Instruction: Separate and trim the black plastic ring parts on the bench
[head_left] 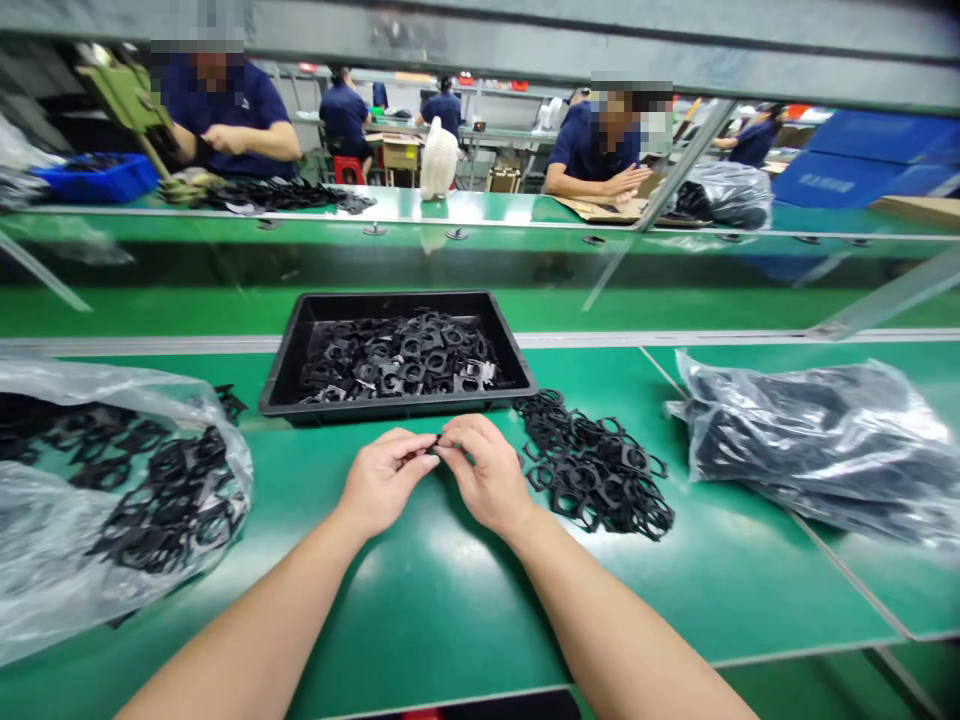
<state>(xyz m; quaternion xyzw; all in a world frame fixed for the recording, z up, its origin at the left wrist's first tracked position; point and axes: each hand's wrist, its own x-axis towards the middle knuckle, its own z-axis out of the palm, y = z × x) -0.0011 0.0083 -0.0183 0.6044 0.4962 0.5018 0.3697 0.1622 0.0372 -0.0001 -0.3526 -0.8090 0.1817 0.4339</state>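
Black, a small part (437, 444) sits between my left hand (384, 482) and right hand (489, 474), thumbs and fingers of both pinched closed on it, just on the near side of the tray (397, 409). My wrists angle inward over the green table (420, 620). Loose rings (600, 470) lie beside the right hand. Pale writing on a blue box (825, 184) is too small to read.
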